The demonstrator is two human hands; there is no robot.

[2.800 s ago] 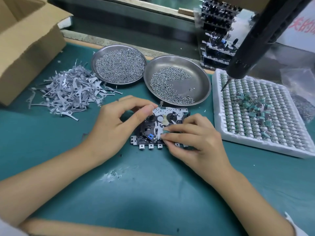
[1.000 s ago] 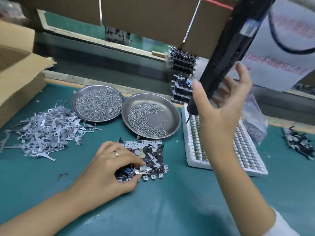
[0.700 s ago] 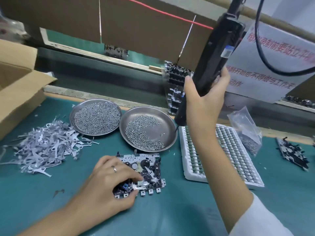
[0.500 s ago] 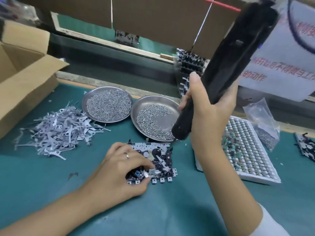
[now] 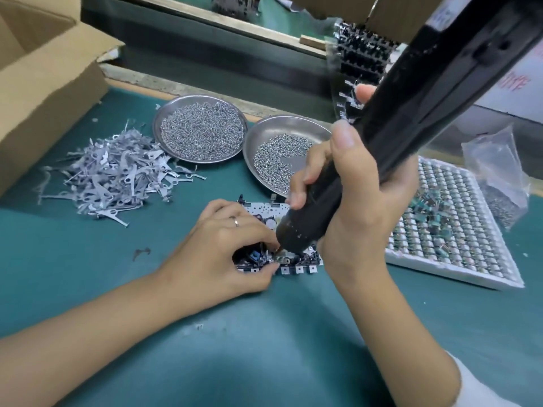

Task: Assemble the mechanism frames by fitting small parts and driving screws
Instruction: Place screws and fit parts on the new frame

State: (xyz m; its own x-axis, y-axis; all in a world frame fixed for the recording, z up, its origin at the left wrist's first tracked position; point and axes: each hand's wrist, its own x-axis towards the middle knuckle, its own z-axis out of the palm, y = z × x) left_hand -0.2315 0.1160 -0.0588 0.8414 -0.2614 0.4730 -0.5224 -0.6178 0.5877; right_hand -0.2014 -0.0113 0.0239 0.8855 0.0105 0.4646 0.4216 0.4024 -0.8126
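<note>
Driver (image 5: 390, 136) gripped in right hand (image 5: 358, 201) — keep bit square on screw; left hand (image 5: 217, 254) fingers pinch frame (image 5: 296, 267) steady.

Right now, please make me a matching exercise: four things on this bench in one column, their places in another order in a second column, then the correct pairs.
1. screwdriver
2. cardboard box
3. white tray
4. metal frame

A. far left
B. under the left hand
C. in the right hand
D. right side of the bench

Pairs: 1-C, 2-A, 3-D, 4-B
</note>
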